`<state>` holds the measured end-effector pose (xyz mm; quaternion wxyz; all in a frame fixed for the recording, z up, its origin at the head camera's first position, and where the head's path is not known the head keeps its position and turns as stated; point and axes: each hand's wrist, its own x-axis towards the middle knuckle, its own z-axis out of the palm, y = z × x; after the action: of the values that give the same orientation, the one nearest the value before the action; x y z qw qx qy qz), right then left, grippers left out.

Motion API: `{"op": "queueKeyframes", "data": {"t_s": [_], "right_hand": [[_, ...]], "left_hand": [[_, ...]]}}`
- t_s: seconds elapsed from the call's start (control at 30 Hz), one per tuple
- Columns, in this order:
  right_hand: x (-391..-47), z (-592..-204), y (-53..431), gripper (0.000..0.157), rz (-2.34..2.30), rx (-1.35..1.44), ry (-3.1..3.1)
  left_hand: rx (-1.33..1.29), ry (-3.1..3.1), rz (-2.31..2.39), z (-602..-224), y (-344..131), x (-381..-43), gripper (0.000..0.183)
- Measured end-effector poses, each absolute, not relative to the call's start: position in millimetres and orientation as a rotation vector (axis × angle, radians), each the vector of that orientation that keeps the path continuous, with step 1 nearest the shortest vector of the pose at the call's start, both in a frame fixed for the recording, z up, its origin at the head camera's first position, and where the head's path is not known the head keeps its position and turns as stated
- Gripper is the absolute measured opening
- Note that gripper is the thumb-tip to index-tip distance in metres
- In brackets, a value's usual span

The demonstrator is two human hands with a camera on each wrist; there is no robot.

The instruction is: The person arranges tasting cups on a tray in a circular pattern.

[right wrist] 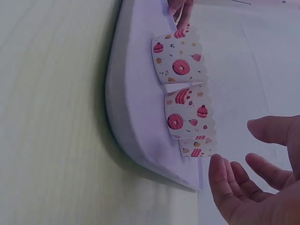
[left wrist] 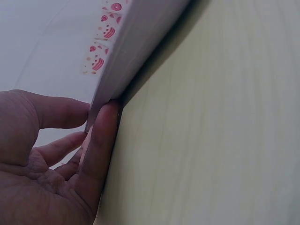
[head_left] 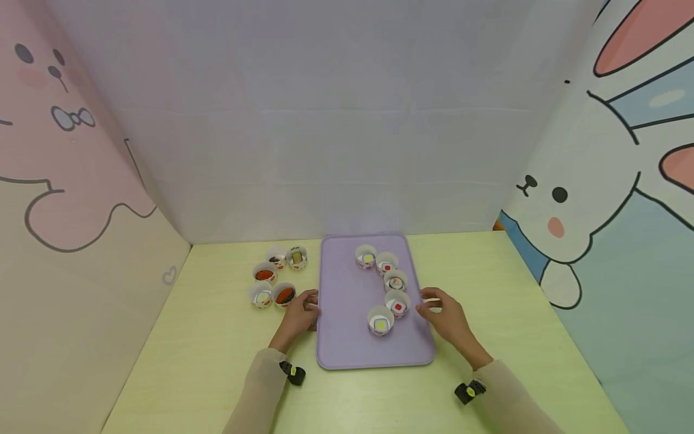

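Observation:
A lilac tray lies on the table with several patterned paper cups on it, in a curved row along its right half. The nearest cup shows a yellow-and-white piece inside, another cup a red-and-white one. My left hand pinches the tray's left edge; in the left wrist view its thumb meets the rim, a finger lying against the outer side. My right hand is at the right edge, thumb and fingers spread apart. In the right wrist view that hand holds nothing.
Left of the tray, several more paper cups stand in a group, including one cup with an orange-red filling and one cup with a yellowish piece. A pale wall rises behind the light wooden table; cartoon-printed panels flank it.

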<state>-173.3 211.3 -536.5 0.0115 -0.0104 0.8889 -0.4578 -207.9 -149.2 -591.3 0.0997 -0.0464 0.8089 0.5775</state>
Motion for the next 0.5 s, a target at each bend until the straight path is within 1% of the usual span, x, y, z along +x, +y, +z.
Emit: {"op": "queueKeyframes", "data": {"t_s": [0.27, 0.5], "right_hand": [[-190, -549, 221, 0.049, -1.425, 0.002, 2.719], [-201, -555, 224, 0.051, -1.454, 0.076, 2.630]], "left_hand": [[-0.139, 2.384, 1.701, -591, -149, -209, 0.053], [-0.146, 2.385, 1.698, -593, -150, -212, 0.053]]}}
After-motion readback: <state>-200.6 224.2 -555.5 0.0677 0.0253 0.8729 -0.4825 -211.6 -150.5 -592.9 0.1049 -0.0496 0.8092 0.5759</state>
